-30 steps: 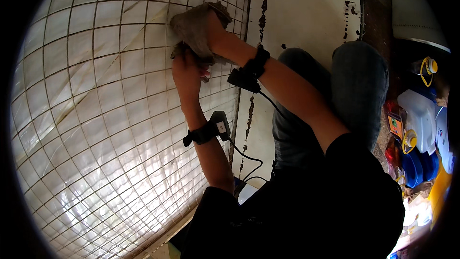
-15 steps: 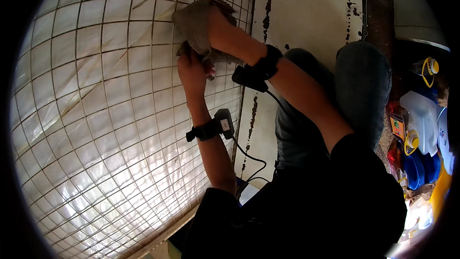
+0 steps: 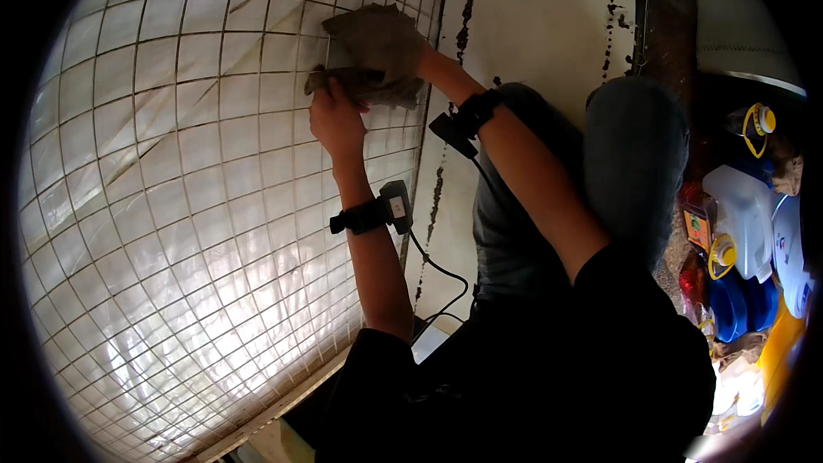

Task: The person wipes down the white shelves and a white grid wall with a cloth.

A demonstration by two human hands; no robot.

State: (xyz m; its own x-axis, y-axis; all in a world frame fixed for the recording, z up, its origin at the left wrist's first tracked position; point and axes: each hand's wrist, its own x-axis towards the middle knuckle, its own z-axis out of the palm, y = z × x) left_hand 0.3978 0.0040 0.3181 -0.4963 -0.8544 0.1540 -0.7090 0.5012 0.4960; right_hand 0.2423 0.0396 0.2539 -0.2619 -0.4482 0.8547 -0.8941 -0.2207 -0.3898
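A worn grey-brown rag lies against a wire mesh on my left, with a whitish plastic sheet behind the wires. My right hand reaches into the rag, which wraps over it and hides most of its fingers. Just below and to the left, my left hand pinches a dark, folded edge that looks like part of the same rag, close against the mesh. Both wrists carry black straps with small dark boxes and cables.
Beside the mesh runs a pale panel with dark, rusty seams. My bent knees are over it. At the right lie a clear plastic container, yellow-capped bottles and blue plastic pieces. A white-and-blue container leans there too.
The rag has spread out flatter, and my right hand has shifted slightly right and down within it. My left hand remains at the rag's lower edge. The whole view has moved a little.
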